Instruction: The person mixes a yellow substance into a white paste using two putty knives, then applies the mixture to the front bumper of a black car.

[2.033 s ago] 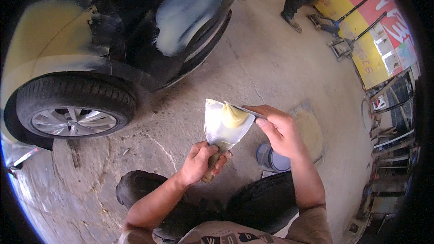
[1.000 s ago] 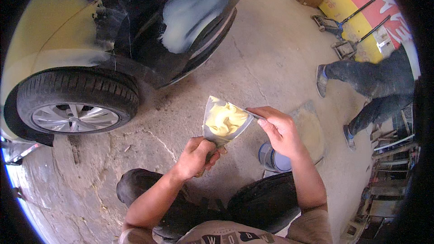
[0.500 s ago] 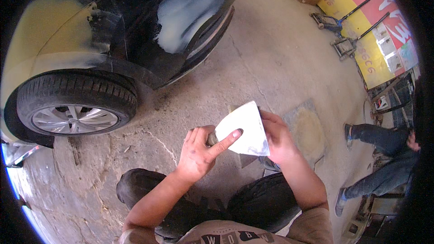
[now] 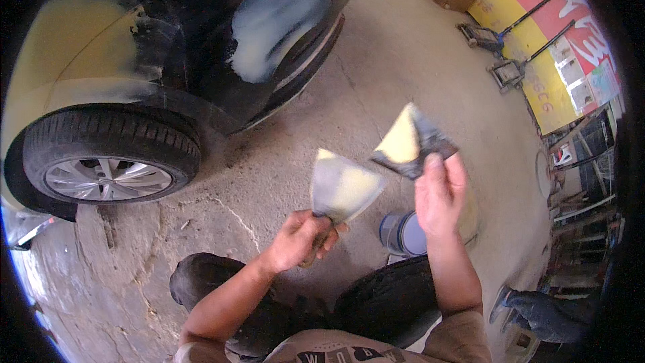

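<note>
Two spreaders at centre frame: the left hand (image 4: pixel 299 238) grips one spreader (image 4: pixel 342 189). The right hand (image 4: pixel 438 195) pinches the other spreader (image 4: pixel 411 141). One tin (image 4: pixel 402 234) sits below them.

Open concrete floor (image 4: pixel 390 87) ahead; car (image 4: pixel 201 47) blocks left; can (image 4: pixel 402 234) below hands.

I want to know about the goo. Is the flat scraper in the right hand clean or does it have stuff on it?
It has stuff on it. The scraper pinched in the right hand shows a pale yellow smear of paste on its face.

Black car (image 4: pixel 195 54) with pale yellow patches; grey blades (image 4: pixel 342 188) smeared yellow.
</note>
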{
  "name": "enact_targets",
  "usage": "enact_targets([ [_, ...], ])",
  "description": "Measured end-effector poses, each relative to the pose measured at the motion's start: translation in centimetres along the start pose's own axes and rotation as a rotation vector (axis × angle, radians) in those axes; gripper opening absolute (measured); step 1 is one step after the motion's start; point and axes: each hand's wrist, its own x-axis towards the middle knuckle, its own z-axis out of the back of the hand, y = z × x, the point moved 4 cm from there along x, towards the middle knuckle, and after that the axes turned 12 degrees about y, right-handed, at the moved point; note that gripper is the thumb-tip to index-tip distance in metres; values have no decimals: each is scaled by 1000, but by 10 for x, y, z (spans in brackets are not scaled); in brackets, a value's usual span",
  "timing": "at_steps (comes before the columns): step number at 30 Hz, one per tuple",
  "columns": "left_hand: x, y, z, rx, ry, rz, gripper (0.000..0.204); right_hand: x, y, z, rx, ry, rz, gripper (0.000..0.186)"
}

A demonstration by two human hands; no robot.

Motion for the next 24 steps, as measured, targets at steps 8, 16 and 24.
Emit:
enact_targets([
  [8, 1, 6, -2, -172, 30, -93, 32, 5, 0, -20, -587, 590, -160, 23],
  [16, 14, 10, 1, -383, 61, -295, 15, -8, -3, -56, -914, 501, 349, 50],
  [24, 6, 14, 3, -228, 35, -268, 17, -5, -1, -65, -835, 509, 310, 46],
])
